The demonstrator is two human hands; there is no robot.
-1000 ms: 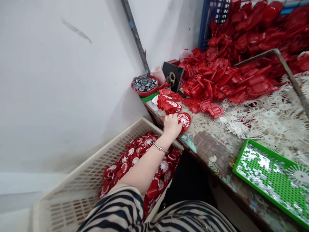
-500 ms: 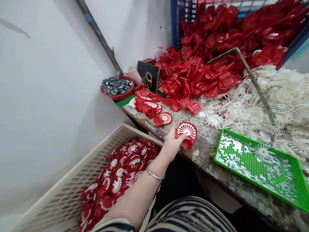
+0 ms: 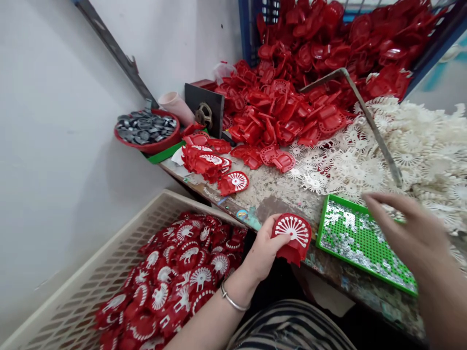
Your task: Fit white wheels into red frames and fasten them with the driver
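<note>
My left hand (image 3: 263,250) grips a red plastic piece (image 3: 297,253) with a white fan-shaped insert (image 3: 292,230) on it, the thumb pressing the insert's centre. The piece is held at the table's front edge. My right hand (image 3: 404,228), smeared by motion, hovers over the right part of a green tray (image 3: 368,266) of small silvery-white parts. Whether its fingers hold anything is hidden by the blur. Another red piece with a white fan (image 3: 234,183) lies on the table (image 3: 272,187), beside a small stack of similar pieces (image 3: 206,159).
Red pieces (image 3: 277,112) spill from a blue crate (image 3: 250,34). White fan parts (image 3: 404,146) heap at right, under a bent metal bar (image 3: 372,124). A red bowl (image 3: 148,147) of grey discs stands back left. A cream crate (image 3: 62,311) below holds assembled pieces.
My right hand has come into view over the green tray. My left hand has moved lower in the view with the red piece, and the view has shifted. The white fan on the tray is no longer visible.
</note>
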